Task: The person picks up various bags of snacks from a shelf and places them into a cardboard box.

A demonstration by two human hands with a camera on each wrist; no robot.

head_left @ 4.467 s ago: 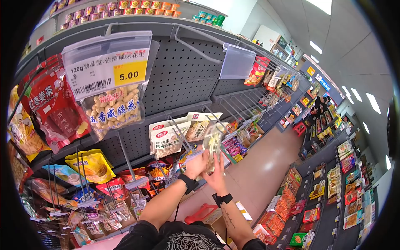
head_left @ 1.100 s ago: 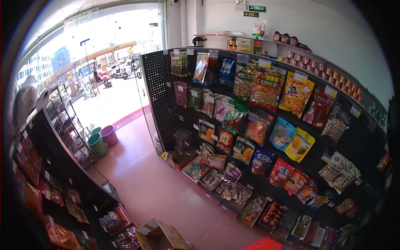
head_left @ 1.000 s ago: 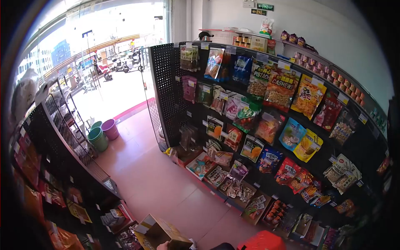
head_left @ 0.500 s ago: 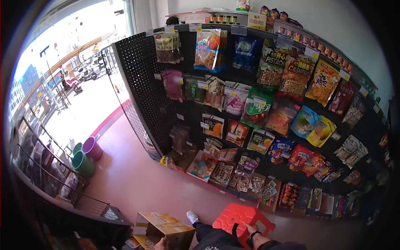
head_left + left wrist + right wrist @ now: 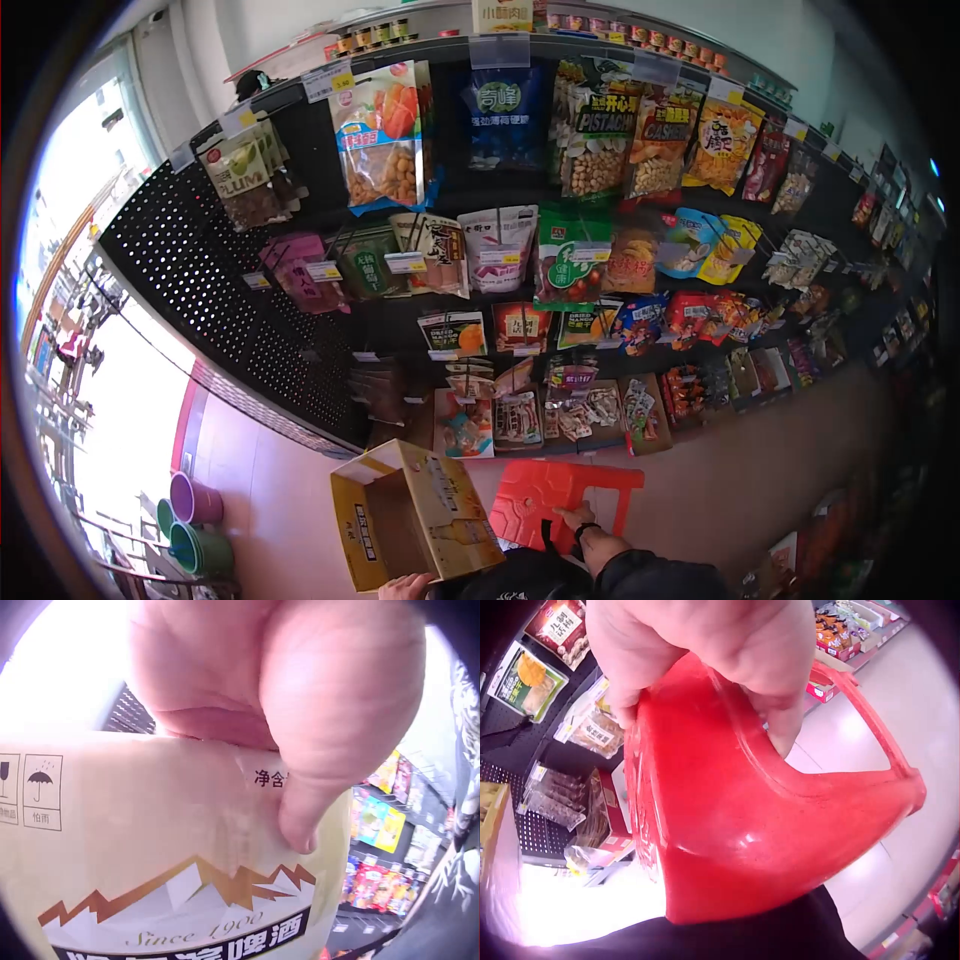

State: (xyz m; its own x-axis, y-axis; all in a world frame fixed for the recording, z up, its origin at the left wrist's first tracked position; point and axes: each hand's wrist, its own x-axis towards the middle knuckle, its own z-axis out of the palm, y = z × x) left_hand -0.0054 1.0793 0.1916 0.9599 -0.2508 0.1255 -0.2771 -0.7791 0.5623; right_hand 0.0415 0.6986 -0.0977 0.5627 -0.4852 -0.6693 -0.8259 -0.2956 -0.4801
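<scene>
At the bottom of the head view, my left hand (image 5: 405,587) grips the edge of an open cardboard box (image 5: 460,510). The left wrist view shows that hand (image 5: 277,690) over the printed carton's (image 5: 150,840) top edge, thumb on its face. My right hand (image 5: 575,515) holds a red plastic stool (image 5: 535,490) just right of the box. In the right wrist view, the fingers of this hand (image 5: 712,652) curl round the edge of the stool (image 5: 720,787). The box's visible inside looks bare.
A black pegboard shelf (image 5: 220,290) with hanging snack bags (image 5: 385,140) stands ahead, with open trays (image 5: 515,420) of small packets at its foot. Green and purple buckets (image 5: 197,500) sit on the pink floor (image 5: 270,480) at lower left, near the bright doorway.
The head view has turned right, so the shelf fills more of it and the doorway has slid left. The box and stool, both held half a second ago, now appear higher in view.
</scene>
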